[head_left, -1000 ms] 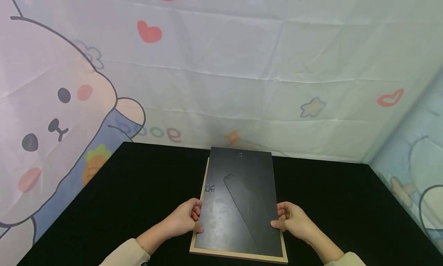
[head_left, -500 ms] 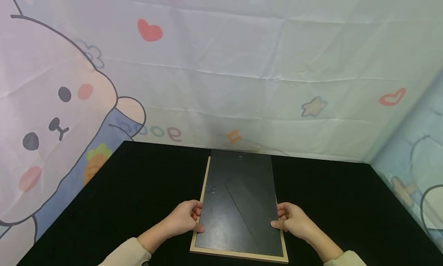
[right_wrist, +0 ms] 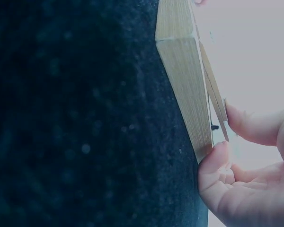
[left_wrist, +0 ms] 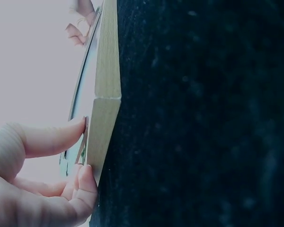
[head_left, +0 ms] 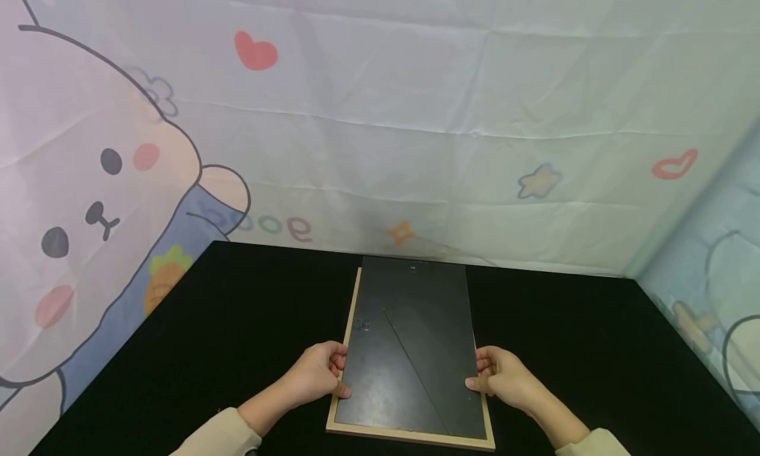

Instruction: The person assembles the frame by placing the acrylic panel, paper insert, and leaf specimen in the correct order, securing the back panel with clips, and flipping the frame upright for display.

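A picture frame with a light wood border lies on the black table. Its black backing board covers most of it, the near end inside the border. In the right wrist view the board slants up away from the wood border, leaving a wedge-shaped gap. My left hand pinches the board's left edge, thumb on top and fingers curled at the frame's side. On the opposite edge my right hand pinches the board the same way. The diagonal line of the folded stand crosses the board.
A black cloth-covered table spreads out on both sides of the frame. Behind it hangs a pale printed curtain with a cartoon bear, hearts and stars, and its side panel runs along the right.
The backing board's far end has dropped slightly and its glare has dimmed, so the stand and clip show fainter. Both hands keep nearly the same place on the edges.
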Action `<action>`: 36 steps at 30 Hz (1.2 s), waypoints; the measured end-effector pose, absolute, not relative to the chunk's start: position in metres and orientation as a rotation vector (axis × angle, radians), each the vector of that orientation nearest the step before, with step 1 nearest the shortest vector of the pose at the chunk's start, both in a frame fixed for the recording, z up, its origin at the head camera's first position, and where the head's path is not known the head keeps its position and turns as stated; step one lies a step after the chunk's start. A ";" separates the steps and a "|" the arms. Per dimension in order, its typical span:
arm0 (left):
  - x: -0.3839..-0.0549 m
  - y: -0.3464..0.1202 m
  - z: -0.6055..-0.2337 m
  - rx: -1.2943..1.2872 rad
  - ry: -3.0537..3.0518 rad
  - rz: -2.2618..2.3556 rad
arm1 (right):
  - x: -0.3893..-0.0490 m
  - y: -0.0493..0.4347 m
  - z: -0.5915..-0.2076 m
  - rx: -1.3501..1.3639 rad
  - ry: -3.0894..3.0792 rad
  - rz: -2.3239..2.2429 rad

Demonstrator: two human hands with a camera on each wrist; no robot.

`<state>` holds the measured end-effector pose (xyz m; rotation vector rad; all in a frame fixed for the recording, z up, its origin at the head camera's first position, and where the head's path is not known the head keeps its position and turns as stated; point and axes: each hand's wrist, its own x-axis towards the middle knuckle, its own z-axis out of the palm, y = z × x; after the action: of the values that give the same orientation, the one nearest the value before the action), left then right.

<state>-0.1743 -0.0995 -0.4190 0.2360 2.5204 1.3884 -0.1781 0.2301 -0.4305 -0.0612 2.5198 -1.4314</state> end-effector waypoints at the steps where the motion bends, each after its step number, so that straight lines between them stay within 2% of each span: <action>1: -0.174 -0.099 -0.419 0.234 2.525 1.386 | -0.178 0.230 -0.430 -0.062 2.522 -1.431; 36: -0.181 -0.100 -0.421 0.272 2.502 1.286 | -0.178 0.227 -0.427 -0.046 2.552 -1.372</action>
<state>-0.1811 -0.1002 -0.4213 0.2716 2.5020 1.2855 -0.1779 0.2273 -0.4271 -0.0465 2.5517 -1.3716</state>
